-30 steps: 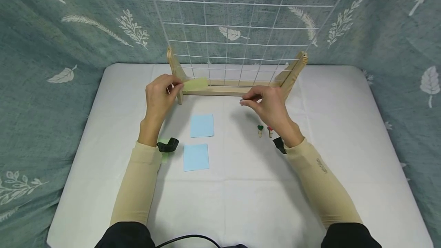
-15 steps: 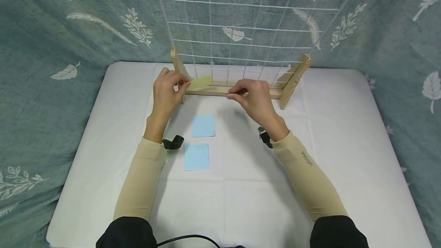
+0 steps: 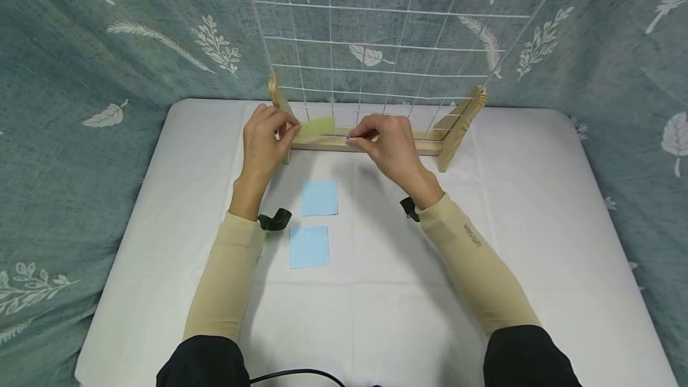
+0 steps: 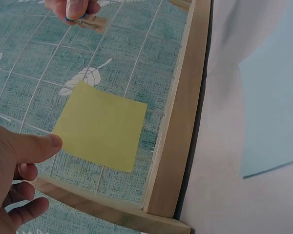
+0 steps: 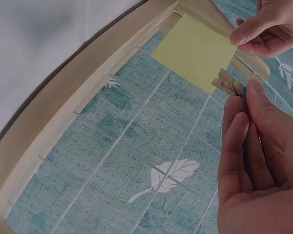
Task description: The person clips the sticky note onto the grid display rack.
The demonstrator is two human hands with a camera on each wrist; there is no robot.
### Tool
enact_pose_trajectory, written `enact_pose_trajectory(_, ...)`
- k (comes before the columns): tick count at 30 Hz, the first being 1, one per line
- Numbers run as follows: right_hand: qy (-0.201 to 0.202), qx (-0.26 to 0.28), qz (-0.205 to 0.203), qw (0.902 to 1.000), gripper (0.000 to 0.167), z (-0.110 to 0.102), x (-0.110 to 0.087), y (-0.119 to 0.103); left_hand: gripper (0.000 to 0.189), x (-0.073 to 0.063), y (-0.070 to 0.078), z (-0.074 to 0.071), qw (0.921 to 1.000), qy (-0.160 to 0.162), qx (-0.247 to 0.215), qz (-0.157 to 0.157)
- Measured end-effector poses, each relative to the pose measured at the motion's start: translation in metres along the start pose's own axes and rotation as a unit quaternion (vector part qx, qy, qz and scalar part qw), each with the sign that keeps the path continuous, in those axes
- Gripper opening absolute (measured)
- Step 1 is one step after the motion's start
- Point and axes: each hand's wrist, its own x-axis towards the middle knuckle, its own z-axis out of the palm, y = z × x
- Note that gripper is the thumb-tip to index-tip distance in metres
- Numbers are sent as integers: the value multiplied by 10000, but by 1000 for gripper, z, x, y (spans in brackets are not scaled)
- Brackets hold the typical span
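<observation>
My left hand (image 3: pixel 264 141) pinches a yellow-green sticky note (image 4: pixel 103 127) by one edge, thumb in front, holding it against the lower left of the white wire grid (image 3: pixel 376 68). Between thumb and fingers of my right hand (image 3: pixel 391 147) is a small wooden clothespin (image 5: pixel 228 82) with a blue piece at its held end. In the right wrist view the clothespin's tip points toward the note and lies close to its corner. The grid stands upright in a wooden stand (image 3: pixel 366 145). The fingers behind the note are partly hidden.
Two light blue sticky notes (image 3: pixel 319 197) lie on the white table (image 3: pixel 537 226) in front of the stand. Behind my left wrist a bit of green paper (image 3: pixel 263 245) shows. A black cable (image 3: pixel 301 371) runs along the near edge. Patterned teal cloth (image 3: pixel 64 166) hangs around the table.
My right hand has moved left and a little toward the grid with the clothespin, nearing the note. The left hand and note shifted slightly right in view. My right arm now covers the heart-topped clothespins.
</observation>
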Motion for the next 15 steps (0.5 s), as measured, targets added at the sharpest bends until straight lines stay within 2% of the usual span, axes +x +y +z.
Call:
enact_pose_trajectory(3, 85, 16, -107, 9999, 7, 1, 6, -1, 7, 1, 0, 1, 10000, 21, 62, -23)
enact_pose_trajectory(10, 602, -60, -395, 9974, 11, 8, 19, 0, 7, 4, 0, 3, 9997, 143, 205, -78)
enact_pose_trajectory(15, 712, 55, -639, 9954, 11, 12, 27, 0, 8, 7, -1, 7, 9994, 259, 197, -97)
